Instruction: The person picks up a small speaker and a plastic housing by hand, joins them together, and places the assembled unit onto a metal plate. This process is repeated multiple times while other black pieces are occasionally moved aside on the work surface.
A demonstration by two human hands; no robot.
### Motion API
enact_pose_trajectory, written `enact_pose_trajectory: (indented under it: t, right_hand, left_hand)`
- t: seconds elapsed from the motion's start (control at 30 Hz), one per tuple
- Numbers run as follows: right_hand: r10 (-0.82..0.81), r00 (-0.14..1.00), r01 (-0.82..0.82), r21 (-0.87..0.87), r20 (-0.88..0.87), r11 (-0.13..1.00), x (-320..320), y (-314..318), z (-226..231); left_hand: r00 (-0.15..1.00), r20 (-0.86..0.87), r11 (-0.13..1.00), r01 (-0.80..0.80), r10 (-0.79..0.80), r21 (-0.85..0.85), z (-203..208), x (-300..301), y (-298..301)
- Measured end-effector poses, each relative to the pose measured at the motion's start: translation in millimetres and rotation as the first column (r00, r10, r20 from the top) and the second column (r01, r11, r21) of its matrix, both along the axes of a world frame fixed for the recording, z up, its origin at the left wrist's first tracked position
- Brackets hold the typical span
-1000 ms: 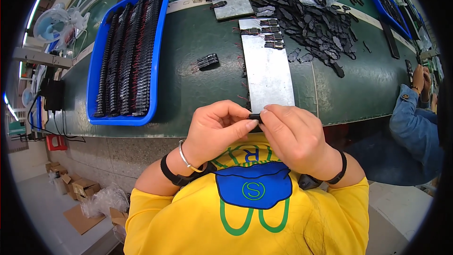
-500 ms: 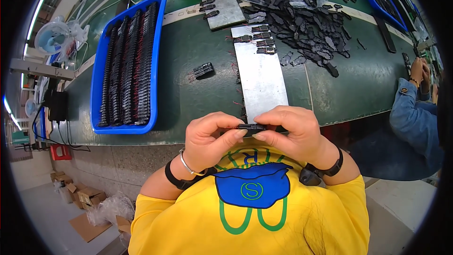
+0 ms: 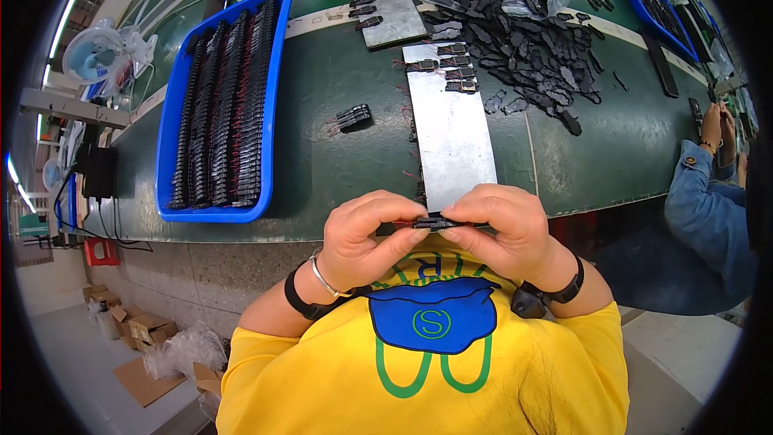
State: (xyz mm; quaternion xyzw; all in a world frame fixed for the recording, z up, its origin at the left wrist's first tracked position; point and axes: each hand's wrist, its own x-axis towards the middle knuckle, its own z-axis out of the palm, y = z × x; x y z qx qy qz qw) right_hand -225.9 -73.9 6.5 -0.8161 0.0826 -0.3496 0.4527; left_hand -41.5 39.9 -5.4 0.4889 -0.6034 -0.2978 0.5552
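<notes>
Between both hands, just off the near edge of the tabletop [image 3: 338,181], a small black part [image 3: 433,224] is pinched lengthwise. The left hand [image 3: 361,234] grips one end between thumb and forefinger, and the right hand [image 3: 509,229] grips the other end the same way. With so little of it gripped, the part could twist or slip if one side pressed harder, and it might then drop past the edge. A speck of red beside the left fingers may be a wire; if so, a tug there could strain it. Just beyond lies the pale metal plate [image 3: 452,145], with black pieces [image 3: 460,72] at its far end; a forward bump could knock these askew. Farther left are a small black cluster [image 3: 353,118] and the blue tray [image 3: 282,72] of packed rows; beyond the plate, to the right, spreads a heap of flat black pieces [image 3: 531,52].

One second ago the right fingers covered most of the part; now its middle shows. Against half a second ago, the hold looks nearly alike, and tray, cluster and heap appear unmoved.
</notes>
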Motion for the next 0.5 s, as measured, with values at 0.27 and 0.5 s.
enact_pose_trajectory:
  t: [0.27, 0.5]
  right_hand:
    - [-0.002, 0.997, 0.01, -0.101, 0.075, 0.995, 2.3, 0.5, -6.7]
    - [0.012, 0.994, 0.004, -0.147, 0.108, 0.989, 2.3, 3.5, -9.0]
  left_hand:
    - [0.983, 0.181, 0.991, 0.044, -0.021, -0.124, 5.7, 4.2, -3.5]
    - [0.972, 0.237, 0.983, 0.047, -0.004, -0.178, 4.6, 4.5, -1.6]
